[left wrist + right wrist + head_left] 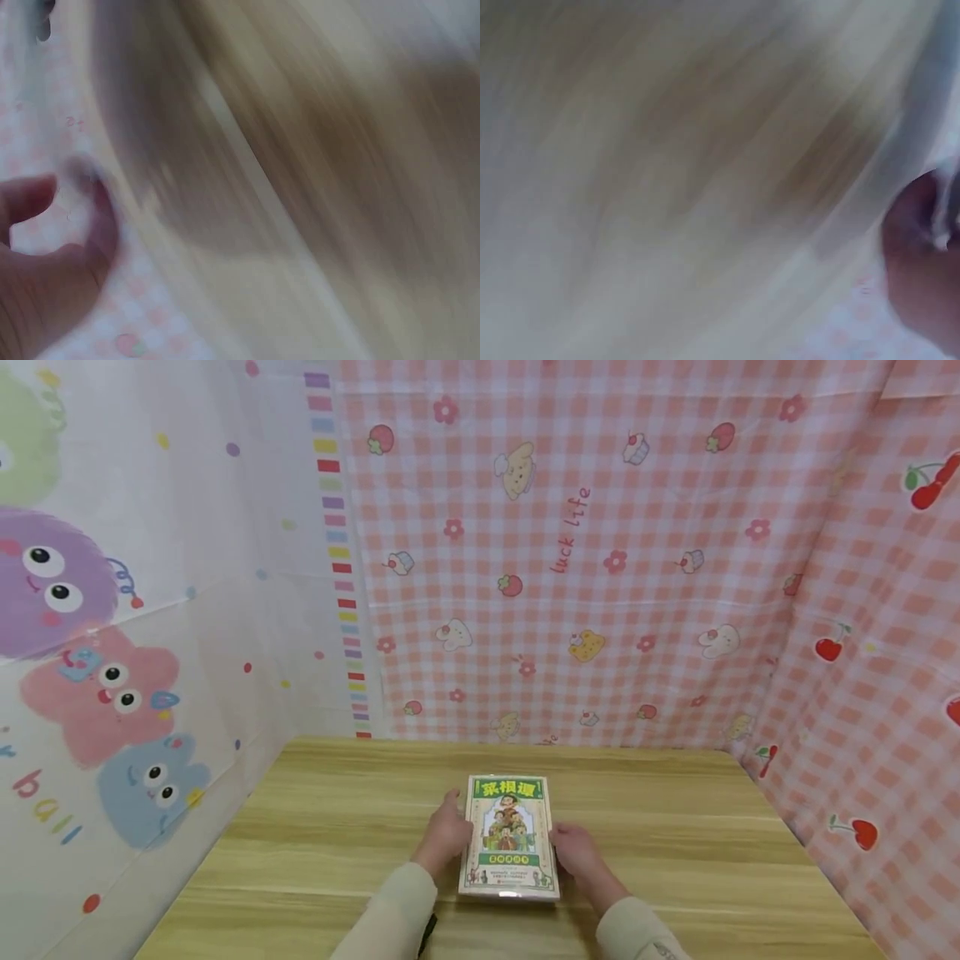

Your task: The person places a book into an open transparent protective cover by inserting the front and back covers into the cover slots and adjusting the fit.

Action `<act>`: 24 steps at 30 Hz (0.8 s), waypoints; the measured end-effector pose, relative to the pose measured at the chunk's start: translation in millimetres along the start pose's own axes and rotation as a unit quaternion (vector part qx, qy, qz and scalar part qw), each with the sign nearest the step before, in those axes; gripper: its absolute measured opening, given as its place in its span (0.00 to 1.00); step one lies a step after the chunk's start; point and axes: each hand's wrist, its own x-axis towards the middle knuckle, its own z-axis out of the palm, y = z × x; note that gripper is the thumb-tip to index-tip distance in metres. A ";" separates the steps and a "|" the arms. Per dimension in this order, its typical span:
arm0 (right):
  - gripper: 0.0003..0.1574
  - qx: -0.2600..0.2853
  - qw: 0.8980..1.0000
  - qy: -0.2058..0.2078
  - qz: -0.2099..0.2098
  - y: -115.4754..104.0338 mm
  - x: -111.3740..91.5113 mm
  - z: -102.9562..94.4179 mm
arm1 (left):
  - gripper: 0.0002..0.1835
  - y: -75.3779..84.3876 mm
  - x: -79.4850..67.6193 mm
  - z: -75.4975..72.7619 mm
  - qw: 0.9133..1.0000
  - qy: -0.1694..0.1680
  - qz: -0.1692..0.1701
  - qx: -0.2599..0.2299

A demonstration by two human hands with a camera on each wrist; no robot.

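Observation:
Between the two hands in the head view is a book (507, 835) with a green and cream cover, large characters at the top and a drawing of several figures. Its surface catches a bright glare at the near edge. My left hand (447, 831) grips the left side, thumb and fingers at the edge. On the opposite side my right hand (577, 850) holds the right edge, its fingers partly hidden under the book. The left wrist view shows the left hand (60, 277) with bent fingers, blurred. In the right wrist view the right hand (922, 262) appears curled at the frame's edge.
A wood-grain table (330, 827) lies beneath the book. Behind it hangs a pink checked cloth (570, 610), with a white cartoon-print cloth (225, 527) on the left. A small dark object (427, 933) shows beside the left sleeve.

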 end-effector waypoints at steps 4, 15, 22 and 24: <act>0.26 -0.294 0.945 0.017 -0.143 9.0 -1.8 3.7 | 0.32 -9.3 -5.6 -5.0 0.976 -0.056 0.085 0.193; 0.28 -0.405 0.893 -0.055 -0.188 15.1 -15.3 2.8 | 0.46 -11.8 -23.2 -5.3 0.930 -0.204 0.100 0.290; 0.26 -0.358 0.905 -0.013 -0.231 19.3 -12.8 -1.2 | 0.44 -18.8 -17.2 -10.2 0.936 -0.201 0.112 0.266; 0.26 -0.348 0.907 0.011 -0.236 18.9 -11.3 -4.0 | 0.43 -20.6 -15.4 -14.3 0.939 -0.189 0.119 0.260</act>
